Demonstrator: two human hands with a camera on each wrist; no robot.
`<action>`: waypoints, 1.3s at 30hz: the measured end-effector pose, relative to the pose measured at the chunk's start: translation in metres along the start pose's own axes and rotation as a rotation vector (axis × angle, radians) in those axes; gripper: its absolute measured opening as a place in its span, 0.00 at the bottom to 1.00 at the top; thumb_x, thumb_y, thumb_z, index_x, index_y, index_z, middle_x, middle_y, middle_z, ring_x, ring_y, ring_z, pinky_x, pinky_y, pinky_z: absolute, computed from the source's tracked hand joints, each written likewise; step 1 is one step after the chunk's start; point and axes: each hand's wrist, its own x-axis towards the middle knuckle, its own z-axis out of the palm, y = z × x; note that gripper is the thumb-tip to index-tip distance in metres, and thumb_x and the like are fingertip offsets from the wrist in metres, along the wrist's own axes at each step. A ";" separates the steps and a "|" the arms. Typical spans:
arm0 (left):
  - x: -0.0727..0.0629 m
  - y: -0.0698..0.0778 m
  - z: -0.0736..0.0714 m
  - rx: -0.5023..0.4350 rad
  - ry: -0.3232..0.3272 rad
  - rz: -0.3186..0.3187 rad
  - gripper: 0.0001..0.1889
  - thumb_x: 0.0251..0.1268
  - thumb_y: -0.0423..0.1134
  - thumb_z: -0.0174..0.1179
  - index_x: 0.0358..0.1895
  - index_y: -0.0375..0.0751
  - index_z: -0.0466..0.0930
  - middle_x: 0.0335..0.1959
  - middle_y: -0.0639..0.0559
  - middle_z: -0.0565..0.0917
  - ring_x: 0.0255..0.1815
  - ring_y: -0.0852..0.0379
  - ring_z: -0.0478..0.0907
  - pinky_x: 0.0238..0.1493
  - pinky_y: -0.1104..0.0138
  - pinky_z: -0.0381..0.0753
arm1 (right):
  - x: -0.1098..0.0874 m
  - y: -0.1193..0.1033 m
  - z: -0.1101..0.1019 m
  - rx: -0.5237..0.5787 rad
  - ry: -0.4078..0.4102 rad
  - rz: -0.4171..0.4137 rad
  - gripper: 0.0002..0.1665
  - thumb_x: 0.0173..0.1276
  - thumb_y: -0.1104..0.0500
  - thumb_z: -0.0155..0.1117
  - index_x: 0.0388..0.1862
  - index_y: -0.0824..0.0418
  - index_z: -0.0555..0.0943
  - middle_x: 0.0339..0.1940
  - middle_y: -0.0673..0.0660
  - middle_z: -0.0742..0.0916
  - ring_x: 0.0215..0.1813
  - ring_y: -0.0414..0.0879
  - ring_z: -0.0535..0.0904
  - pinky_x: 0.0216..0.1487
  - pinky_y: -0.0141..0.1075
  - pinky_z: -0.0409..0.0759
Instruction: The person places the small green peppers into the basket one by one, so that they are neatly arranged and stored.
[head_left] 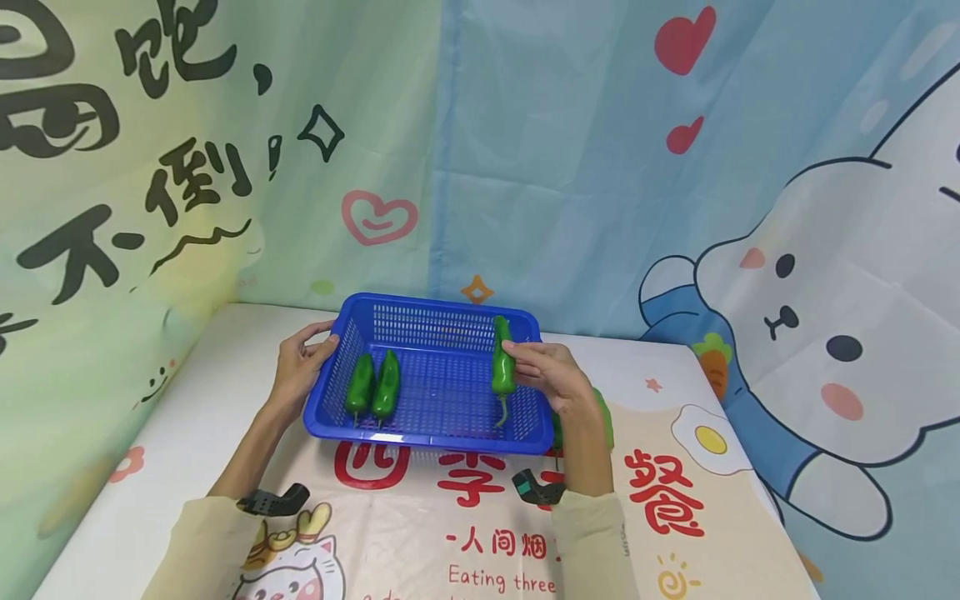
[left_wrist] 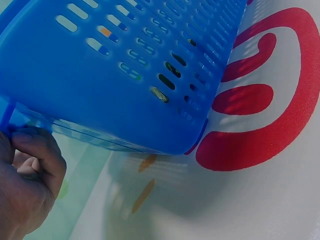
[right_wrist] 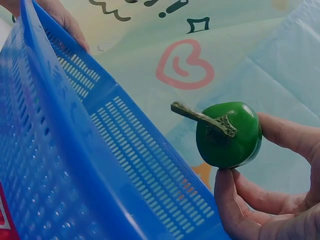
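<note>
A blue perforated plastic basket is gripped at its left rim by my left hand; the left wrist view shows the curled fingers at the rim. Two green peppers lie side by side in the left part of the basket. Over its right side, my right hand pinches another green pepper between thumb and fingers, stem toward me. In the right wrist view this pepper shows its stem end, held above the basket's rim.
Something green lies on the table to the right of the basket, mostly hidden behind my right forearm. The table has a printed cover. A printed curtain hangs behind the table's back edge.
</note>
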 end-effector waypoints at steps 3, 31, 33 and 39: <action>0.000 0.000 0.000 0.007 0.002 -0.002 0.28 0.88 0.41 0.57 0.79 0.28 0.69 0.37 0.60 0.94 0.34 0.62 0.93 0.35 0.70 0.93 | 0.001 0.001 0.005 0.001 -0.007 -0.011 0.27 0.78 0.55 0.72 0.63 0.76 0.83 0.34 0.46 0.93 0.38 0.39 0.91 0.53 0.34 0.93; -0.002 -0.001 0.000 0.040 0.016 -0.010 0.28 0.88 0.42 0.57 0.79 0.30 0.70 0.39 0.57 0.95 0.34 0.63 0.93 0.35 0.70 0.93 | 0.016 0.021 0.051 0.022 0.040 0.042 0.23 0.73 0.60 0.76 0.57 0.78 0.86 0.32 0.53 0.94 0.32 0.39 0.91 0.52 0.42 0.95; -0.001 -0.001 0.000 0.037 0.014 -0.012 0.28 0.88 0.42 0.57 0.79 0.30 0.69 0.39 0.56 0.95 0.34 0.64 0.92 0.35 0.70 0.93 | 0.017 0.021 0.053 0.028 0.042 0.050 0.23 0.73 0.60 0.77 0.57 0.78 0.86 0.33 0.54 0.95 0.32 0.39 0.91 0.52 0.42 0.95; 0.000 -0.001 0.000 0.044 0.013 -0.007 0.28 0.88 0.43 0.56 0.80 0.30 0.69 0.41 0.53 0.95 0.34 0.63 0.93 0.35 0.70 0.93 | 0.021 0.016 0.061 0.021 0.038 0.070 0.24 0.72 0.60 0.78 0.58 0.77 0.86 0.32 0.55 0.95 0.31 0.38 0.91 0.53 0.42 0.95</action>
